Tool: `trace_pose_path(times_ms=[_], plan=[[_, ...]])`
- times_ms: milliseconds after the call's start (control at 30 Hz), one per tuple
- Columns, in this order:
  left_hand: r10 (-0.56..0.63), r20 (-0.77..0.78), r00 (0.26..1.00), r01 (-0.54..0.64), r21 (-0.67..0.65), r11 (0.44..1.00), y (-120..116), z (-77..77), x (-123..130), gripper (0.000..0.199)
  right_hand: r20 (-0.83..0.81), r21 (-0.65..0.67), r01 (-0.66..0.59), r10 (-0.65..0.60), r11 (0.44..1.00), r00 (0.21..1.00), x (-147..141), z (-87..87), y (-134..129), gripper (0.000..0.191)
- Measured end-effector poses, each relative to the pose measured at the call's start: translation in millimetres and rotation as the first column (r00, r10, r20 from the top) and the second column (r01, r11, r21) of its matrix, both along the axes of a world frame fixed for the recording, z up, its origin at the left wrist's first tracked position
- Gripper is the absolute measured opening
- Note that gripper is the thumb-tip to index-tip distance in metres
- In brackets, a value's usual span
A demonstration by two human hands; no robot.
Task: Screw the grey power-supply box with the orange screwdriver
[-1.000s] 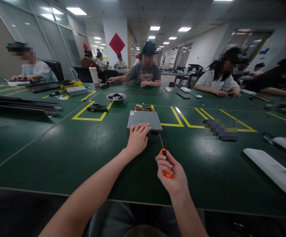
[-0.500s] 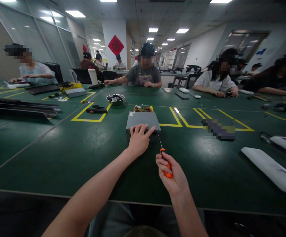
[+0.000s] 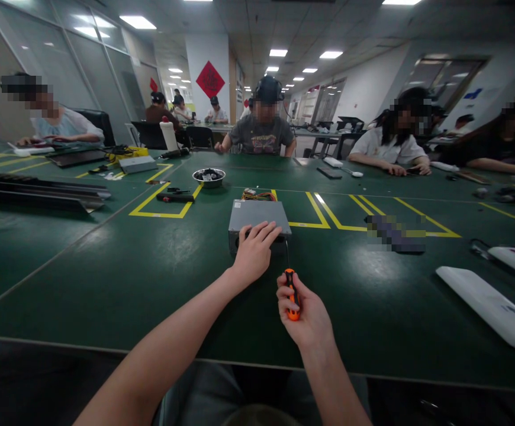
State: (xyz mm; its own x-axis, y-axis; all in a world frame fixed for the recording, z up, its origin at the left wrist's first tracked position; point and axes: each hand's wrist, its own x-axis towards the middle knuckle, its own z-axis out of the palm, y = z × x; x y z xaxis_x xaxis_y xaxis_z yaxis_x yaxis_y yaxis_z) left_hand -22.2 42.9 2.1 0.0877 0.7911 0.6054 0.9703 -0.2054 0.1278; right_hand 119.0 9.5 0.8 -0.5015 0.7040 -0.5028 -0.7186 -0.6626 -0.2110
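Observation:
A grey metal computer power supply (image 3: 257,212) lies on the green table, its bundle of coloured wires (image 3: 260,196) at the far side. My left hand (image 3: 255,251) rests on its near top edge with the fingers stretched out, covering part of the near face. In my right hand (image 3: 304,310) is an orange and black screwdriver (image 3: 292,296), the fingers wrapped round its handle. Its thin shaft points away from me to the near right corner of the power supply. Whether the tip sits in a screw is too small to tell.
A metal bowl (image 3: 209,177) of small dark parts stands beyond the power supply, to the left. Black tools (image 3: 175,197) lie inside a yellow taped outline. A white device (image 3: 488,307) is at the right, near a partly blurred dark object (image 3: 397,235). Several people sit around.
The screwdriver has swung a little left and stands straighter, my right hand moving with it. My left fingers have shifted slightly right. The person opposite has drawn an arm in.

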Motion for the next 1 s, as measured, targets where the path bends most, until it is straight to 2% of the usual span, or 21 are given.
trace_pose_path(times_ms=[200, 367, 467, 600, 700, 867, 1000], plan=[[0.016, -0.021, 1.0, -0.016, 0.001, 1.0, -0.4, -0.8, -0.5, 0.05, -0.264, -0.09, -0.071, 0.045, 0.993, 0.964, 7.1, 4.9, 3.4, 0.016], [0.022, -0.044, 0.999, -0.022, 0.003, 1.0, -1.4, -0.6, -0.2, 0.051, -0.45, -0.044, -0.084, 0.055, 0.995, 0.891, 7.0, -0.6, 4.9, 0.016], [0.024, -0.052, 0.998, -0.024, 0.004, 1.0, -1.7, -0.8, -0.5, 0.051, -0.401, -0.021, -0.091, 0.075, 0.996, 0.913, 2.1, -0.2, 4.2, 0.011], [0.017, -0.064, 0.998, -0.017, 0.0, 1.0, -1.8, -1.5, -1.4, 0.052, -0.243, -0.074, -0.065, 0.045, 0.995, 0.969, -1.6, 5.8, 2.8, 0.006], [0.011, -0.066, 0.998, -0.011, -0.001, 1.0, -2.1, -1.9, -1.6, 0.052, -0.19, -0.098, -0.033, 0.014, 0.995, 0.982, -0.1, 7.6, 3.6, 0.008], [0.012, -0.081, 0.997, -0.012, -0.003, 1.0, -2.9, -2.0, -0.9, 0.051, -0.262, -0.122, -0.069, 0.035, 0.99, 0.964, 6.5, 2.5, 8.0, 0.012], [0.017, -0.089, 0.996, -0.017, -0.005, 1.0, -3.6, -1.9, 0.5, 0.053, -0.385, -0.074, -0.145, 0.106, 0.987, 0.917, 12.7, -5.8, 12.7, 0.011]])
